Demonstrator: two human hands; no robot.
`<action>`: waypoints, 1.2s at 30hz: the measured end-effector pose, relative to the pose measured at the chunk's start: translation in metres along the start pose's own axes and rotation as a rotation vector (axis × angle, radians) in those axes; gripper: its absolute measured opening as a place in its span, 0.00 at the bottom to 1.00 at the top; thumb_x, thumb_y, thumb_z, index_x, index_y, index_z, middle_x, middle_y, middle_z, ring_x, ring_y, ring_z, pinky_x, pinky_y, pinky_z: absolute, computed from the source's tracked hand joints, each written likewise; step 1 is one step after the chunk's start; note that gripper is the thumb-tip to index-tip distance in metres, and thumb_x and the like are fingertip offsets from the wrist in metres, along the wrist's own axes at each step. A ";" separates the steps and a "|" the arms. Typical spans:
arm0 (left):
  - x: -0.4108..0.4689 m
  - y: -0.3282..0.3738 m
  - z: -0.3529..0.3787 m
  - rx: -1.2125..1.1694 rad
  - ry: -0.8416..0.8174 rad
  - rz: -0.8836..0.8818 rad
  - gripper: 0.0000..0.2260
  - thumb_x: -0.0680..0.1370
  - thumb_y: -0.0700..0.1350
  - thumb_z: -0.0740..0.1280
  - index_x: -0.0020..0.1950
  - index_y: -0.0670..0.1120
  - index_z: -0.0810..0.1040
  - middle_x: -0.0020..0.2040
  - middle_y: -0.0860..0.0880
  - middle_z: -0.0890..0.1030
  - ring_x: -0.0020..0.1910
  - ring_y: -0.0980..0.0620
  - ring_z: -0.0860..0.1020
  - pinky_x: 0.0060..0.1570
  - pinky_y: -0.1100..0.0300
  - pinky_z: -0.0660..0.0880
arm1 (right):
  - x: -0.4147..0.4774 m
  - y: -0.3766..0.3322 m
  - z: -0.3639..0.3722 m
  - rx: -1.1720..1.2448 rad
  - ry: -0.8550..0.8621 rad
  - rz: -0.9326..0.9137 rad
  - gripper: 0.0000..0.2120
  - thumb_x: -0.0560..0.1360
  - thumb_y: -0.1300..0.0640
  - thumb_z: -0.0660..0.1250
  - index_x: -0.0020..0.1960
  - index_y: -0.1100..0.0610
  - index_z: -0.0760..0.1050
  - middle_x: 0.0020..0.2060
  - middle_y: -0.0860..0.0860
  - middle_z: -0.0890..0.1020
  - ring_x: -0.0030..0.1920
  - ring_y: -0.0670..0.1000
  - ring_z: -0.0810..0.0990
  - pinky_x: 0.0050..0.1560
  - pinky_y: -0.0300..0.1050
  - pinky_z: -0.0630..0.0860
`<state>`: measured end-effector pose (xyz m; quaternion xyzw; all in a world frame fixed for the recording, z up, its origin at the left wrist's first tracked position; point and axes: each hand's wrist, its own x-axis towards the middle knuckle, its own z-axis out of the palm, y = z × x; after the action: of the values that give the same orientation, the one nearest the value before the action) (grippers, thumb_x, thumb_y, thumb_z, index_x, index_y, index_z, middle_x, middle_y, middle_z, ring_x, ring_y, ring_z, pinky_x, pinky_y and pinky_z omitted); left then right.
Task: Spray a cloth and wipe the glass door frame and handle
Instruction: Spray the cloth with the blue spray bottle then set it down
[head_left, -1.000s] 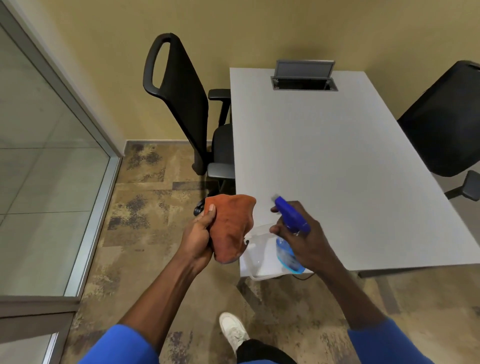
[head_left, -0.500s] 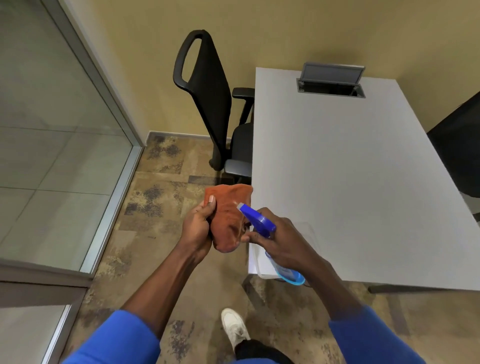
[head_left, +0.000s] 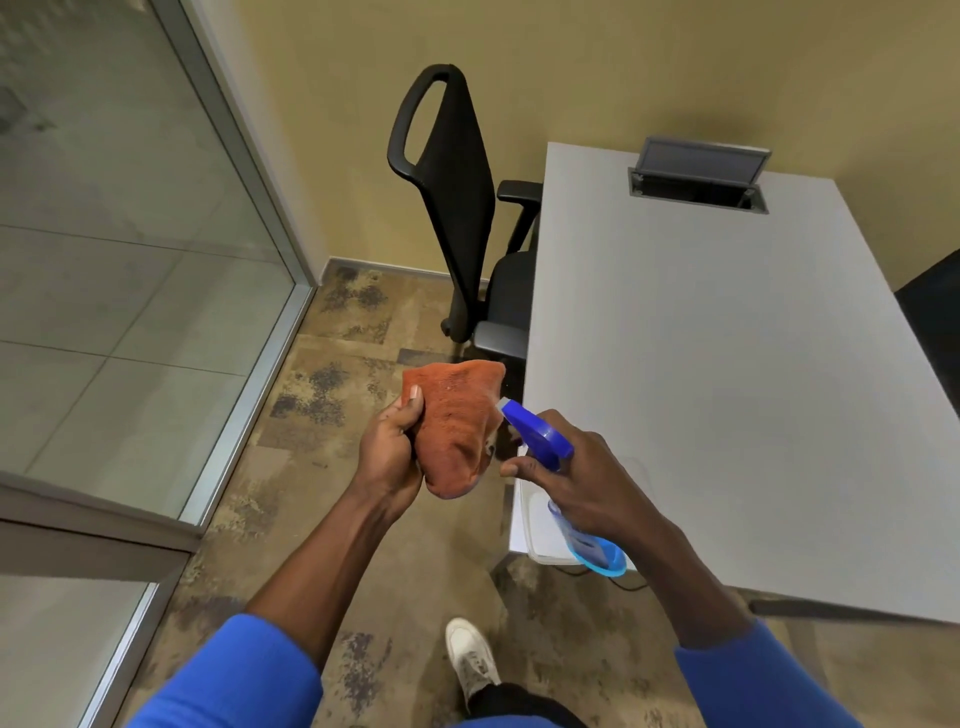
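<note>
The left hand (head_left: 392, 447) grips an orange cloth (head_left: 456, 421), bunched, above the carpet (head_left: 311, 395). The right hand (head_left: 582, 475) clasps a blue spray bottle (head_left: 540, 434), nozzle touching the cloth. The glass door frame (head_left: 249, 374) stands at left, a grey table (head_left: 727, 364) at right.

Both forearms reach forward from blue sleeves, converging ahead of the body. The left hand (head_left: 392, 447) is closed around the orange cloth (head_left: 457, 421), thumb pressed flat on its upper left edge. The right hand (head_left: 576, 478), just right of the cloth, grips the spray bottle (head_left: 540, 434), index finger curled under its blue head, nozzle almost touching the cloth.
</note>
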<state>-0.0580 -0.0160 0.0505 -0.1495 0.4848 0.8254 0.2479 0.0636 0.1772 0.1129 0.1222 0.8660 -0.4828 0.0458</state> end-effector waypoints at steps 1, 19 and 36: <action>0.000 0.001 -0.001 0.001 -0.001 0.002 0.15 0.91 0.49 0.62 0.66 0.43 0.85 0.56 0.44 0.92 0.53 0.48 0.92 0.47 0.54 0.88 | 0.000 -0.001 0.000 -0.010 -0.015 -0.009 0.18 0.78 0.45 0.76 0.60 0.52 0.74 0.38 0.43 0.78 0.38 0.48 0.75 0.43 0.35 0.72; 0.001 0.005 0.001 -0.043 0.002 -0.018 0.14 0.91 0.48 0.62 0.67 0.42 0.84 0.56 0.44 0.92 0.54 0.46 0.92 0.49 0.50 0.89 | -0.001 0.026 -0.015 0.209 0.140 0.002 0.23 0.76 0.49 0.76 0.68 0.54 0.76 0.44 0.55 0.84 0.42 0.53 0.82 0.48 0.36 0.80; -0.017 -0.023 0.010 -0.094 -0.098 -0.140 0.14 0.90 0.47 0.64 0.68 0.43 0.86 0.63 0.40 0.91 0.58 0.43 0.92 0.49 0.49 0.89 | -0.012 0.147 -0.020 0.457 0.667 0.056 0.16 0.81 0.64 0.74 0.65 0.51 0.81 0.52 0.37 0.87 0.49 0.42 0.87 0.53 0.33 0.83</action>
<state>-0.0315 -0.0022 0.0466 -0.1540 0.4212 0.8342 0.3210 0.1132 0.2664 0.0052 0.3028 0.6998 -0.5954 -0.2531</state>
